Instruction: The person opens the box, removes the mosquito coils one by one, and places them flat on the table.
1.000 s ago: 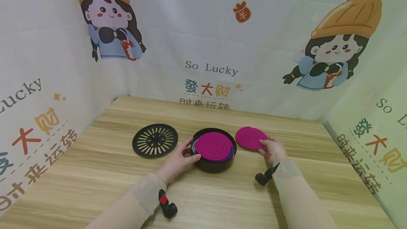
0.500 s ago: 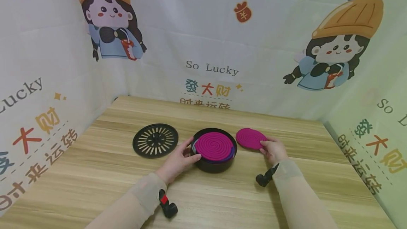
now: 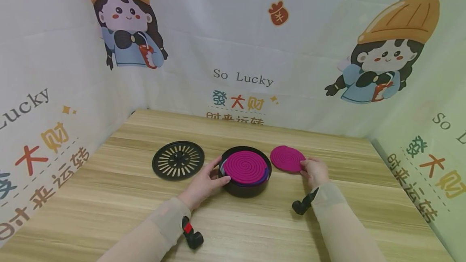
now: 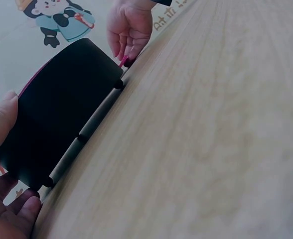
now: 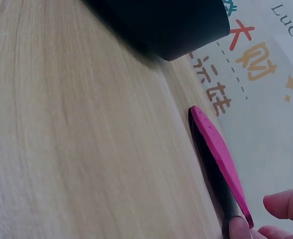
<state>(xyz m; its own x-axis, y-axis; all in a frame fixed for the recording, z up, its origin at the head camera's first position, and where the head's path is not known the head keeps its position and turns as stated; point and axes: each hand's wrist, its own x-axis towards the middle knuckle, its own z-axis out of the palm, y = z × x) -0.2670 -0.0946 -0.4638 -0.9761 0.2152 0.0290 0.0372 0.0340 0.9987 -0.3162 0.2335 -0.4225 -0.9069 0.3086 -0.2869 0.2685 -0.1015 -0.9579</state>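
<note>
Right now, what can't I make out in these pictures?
Head view: most of what lies under the inner pink coil in the black round container; the coil covers it.
Left wrist view: the container's contents, mostly hidden by its wall.
Right wrist view: most of the right hand, cut off by the frame's edge.
Head view: the underside of the loose pink coil, facing away.

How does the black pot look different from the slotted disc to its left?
The pot is deep with a solid wall, while the disc is flat and slotted. The pot holds a pink coil; no coil lies on the disc. The left hand grips the pot, but neither hand touches the disc. Both are black and round.
</note>
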